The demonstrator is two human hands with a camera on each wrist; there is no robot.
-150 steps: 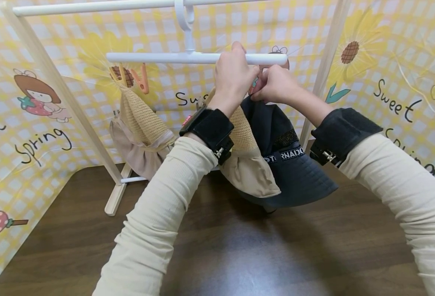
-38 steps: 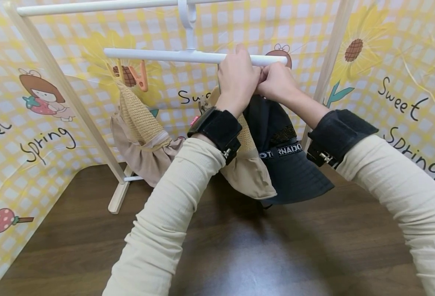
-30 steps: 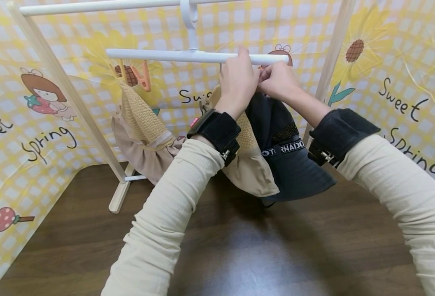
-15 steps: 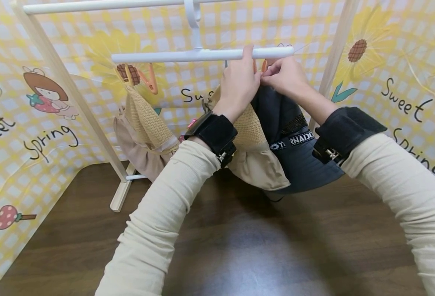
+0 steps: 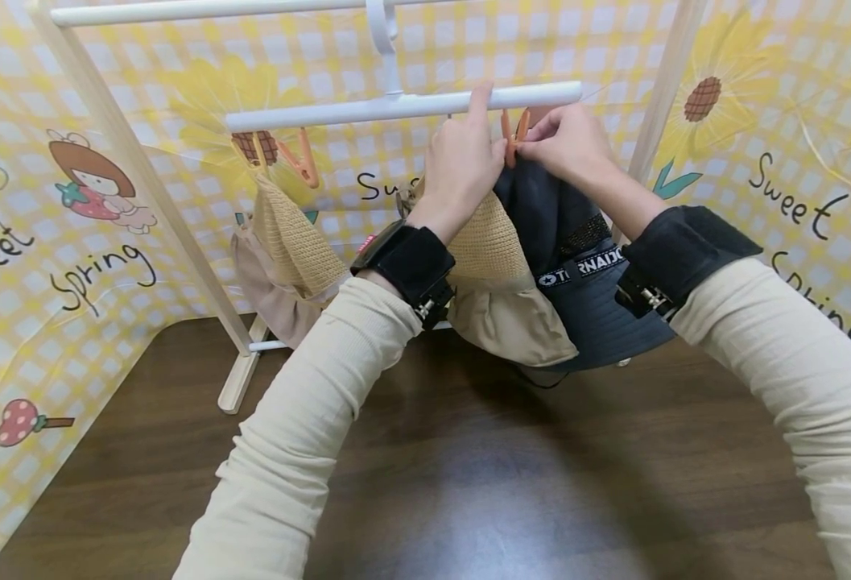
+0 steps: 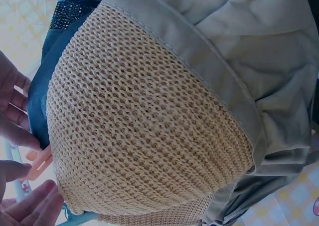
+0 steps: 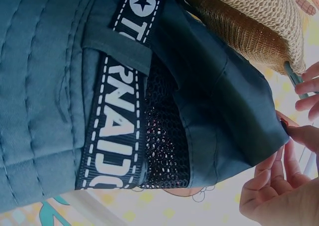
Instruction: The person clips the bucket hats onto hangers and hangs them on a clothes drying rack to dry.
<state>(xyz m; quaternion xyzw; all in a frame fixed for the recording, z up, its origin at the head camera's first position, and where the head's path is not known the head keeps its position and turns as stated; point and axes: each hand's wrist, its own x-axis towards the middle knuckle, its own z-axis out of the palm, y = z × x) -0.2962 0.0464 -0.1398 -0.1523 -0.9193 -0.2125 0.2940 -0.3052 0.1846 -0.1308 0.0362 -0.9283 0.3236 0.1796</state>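
A dark bucket hat (image 5: 599, 314) with a lettered band hangs below the white hanger's bar (image 5: 324, 111), at an orange clothespin (image 5: 510, 145). My right hand (image 5: 570, 145) pinches the top of its crown beside the clothespin, thumb against fingers in the right wrist view. My left hand (image 5: 464, 161) has its index finger up against the bar and its thumb near the clothespin; the left wrist view shows a gap between its thumb and fingers. A beige knit hat (image 6: 149, 111) with a cloth brim hangs next to the dark one, its top by a grey-teal clothespin (image 7: 293, 74).
Another beige knit hat (image 5: 295, 242) hangs from a yellow clothespin (image 5: 260, 153) at the left, beside a loose orange clothespin (image 5: 302, 159) on the bar. A wooden rack (image 5: 142, 185) carries the hanger. Patterned cloth stands behind the brown wooden surface (image 5: 432, 483).
The orange clothespin, earlier hidden by the fingers, now shows between the hands. My left hand has eased slightly left, my right slightly right. The hanger's right end has risen, and the dark hat with it.
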